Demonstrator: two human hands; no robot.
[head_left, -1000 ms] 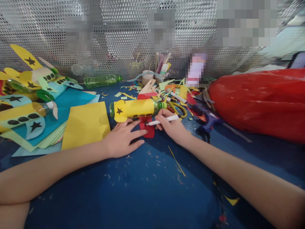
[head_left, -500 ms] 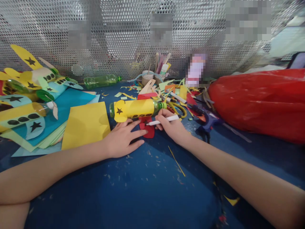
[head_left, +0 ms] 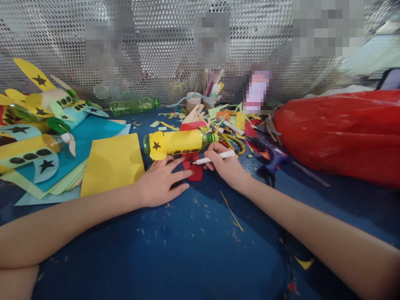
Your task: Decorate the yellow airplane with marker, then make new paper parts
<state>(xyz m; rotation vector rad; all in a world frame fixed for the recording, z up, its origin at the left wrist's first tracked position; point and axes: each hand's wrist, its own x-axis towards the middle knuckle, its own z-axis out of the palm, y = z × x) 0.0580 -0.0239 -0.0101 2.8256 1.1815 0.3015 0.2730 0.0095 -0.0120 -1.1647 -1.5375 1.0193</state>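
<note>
A green plastic bottle wrapped in yellow paper [head_left: 179, 142], with a black star and a row of black dots, lies on its side on the blue table [head_left: 187, 246]. A red paper piece [head_left: 194, 170] lies flat just in front of it. My left hand [head_left: 162, 181] rests flat with fingers spread, its fingertips pressing on the red piece's left edge. My right hand [head_left: 225, 165] is closed around a white marker [head_left: 215, 157] whose tip touches the red paper.
Finished paper-and-bottle planes [head_left: 34, 125] and stacked coloured sheets [head_left: 112, 162] lie at the left. Paper scraps, yellow scissors [head_left: 234, 142], a glue gun [head_left: 275, 160] and a cup of tools [head_left: 210, 89] sit behind. A big red bag [head_left: 340, 133] fills the right. A perforated metal wall [head_left: 162, 50] stands at the back.
</note>
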